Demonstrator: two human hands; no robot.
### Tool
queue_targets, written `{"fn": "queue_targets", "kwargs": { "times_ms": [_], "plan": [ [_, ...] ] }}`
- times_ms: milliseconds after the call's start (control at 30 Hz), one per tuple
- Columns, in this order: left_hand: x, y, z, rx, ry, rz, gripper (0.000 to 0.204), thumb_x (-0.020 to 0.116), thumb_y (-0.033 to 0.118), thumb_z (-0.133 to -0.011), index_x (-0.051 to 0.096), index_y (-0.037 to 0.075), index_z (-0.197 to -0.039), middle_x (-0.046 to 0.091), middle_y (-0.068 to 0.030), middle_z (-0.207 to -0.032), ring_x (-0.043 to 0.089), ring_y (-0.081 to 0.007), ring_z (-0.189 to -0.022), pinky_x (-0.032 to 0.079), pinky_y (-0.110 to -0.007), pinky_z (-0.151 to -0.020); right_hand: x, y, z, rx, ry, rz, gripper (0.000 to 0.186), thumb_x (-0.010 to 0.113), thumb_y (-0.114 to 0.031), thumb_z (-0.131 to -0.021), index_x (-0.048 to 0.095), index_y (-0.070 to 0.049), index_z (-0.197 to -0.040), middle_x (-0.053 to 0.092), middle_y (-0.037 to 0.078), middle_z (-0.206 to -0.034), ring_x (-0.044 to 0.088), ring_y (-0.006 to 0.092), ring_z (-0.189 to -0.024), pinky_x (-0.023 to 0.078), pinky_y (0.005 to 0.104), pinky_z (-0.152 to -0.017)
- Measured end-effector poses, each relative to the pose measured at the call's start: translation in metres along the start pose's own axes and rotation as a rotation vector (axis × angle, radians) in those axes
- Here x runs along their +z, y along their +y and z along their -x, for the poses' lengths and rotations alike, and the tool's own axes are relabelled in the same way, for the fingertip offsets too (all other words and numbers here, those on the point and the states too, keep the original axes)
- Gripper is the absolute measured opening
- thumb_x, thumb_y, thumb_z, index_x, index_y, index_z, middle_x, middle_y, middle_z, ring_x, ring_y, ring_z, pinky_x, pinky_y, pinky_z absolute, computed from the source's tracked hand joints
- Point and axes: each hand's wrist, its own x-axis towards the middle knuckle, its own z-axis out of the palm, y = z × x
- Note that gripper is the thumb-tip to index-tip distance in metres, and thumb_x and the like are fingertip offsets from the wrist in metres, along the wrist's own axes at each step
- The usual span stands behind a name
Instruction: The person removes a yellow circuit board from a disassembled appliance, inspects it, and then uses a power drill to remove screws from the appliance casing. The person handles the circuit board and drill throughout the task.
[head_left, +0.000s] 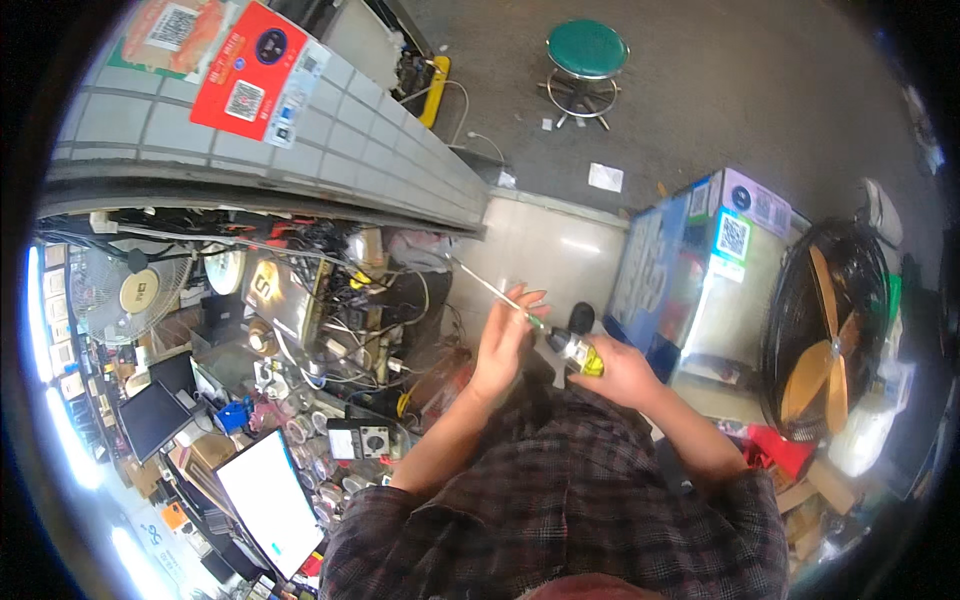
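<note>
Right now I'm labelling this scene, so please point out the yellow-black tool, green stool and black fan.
Yellow-black tool [577, 351]: head view, on its body.
Green stool [588, 48]: head view, seat.
Black fan [836, 347]: head view, hub.

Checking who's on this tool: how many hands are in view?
2. The left hand is at the long thin rod, its exact hold unclear; the right hand grips the yellow-and-black tool. No other hands show.

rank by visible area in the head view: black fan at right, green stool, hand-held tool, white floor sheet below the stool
1. Black fan
2. Green stool
3. Hand-held tool
4. White floor sheet
</note>
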Motion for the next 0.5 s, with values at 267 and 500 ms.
{"fn": "queue_targets", "kwargs": {
  "times_ms": [267,500],
  "plan": [
    [-0.061,0.015,-0.034,0.027,0.479,0.356,0.044,0.053,0.039,-0.111,0.052,0.005,-0.139,0.066,-0.0120,-0.110,0.070,-0.0272,-0.094,0.058,-0.042,-0.091,0.003,-0.007,-0.018,-0.038,-0.129,0.044,0.064,0.083,-0.046,-0.085,0.059,-0.002,-0.125,0.069,0.022,-0.112,0.070,0.0407,-0.100,0.058,0.0465,-0.086],
    [-0.071,0.017,-0.034,0.009,0.552,0.342,0.034,0.050,0.036,-0.112,0.056,0.004,-0.121,0.067,-0.0108,-0.094,0.070,-0.0265,-0.086,0.060,-0.039,-0.081,-0.014,0.001,-0.012,0.065,-0.185,-0.107,0.073,0.085,-0.043,-0.084,0.057,-0.003,-0.139,0.070,0.024,-0.118,0.069,0.0410,-0.108,0.055,0.0438,-0.094]
  ]
}}
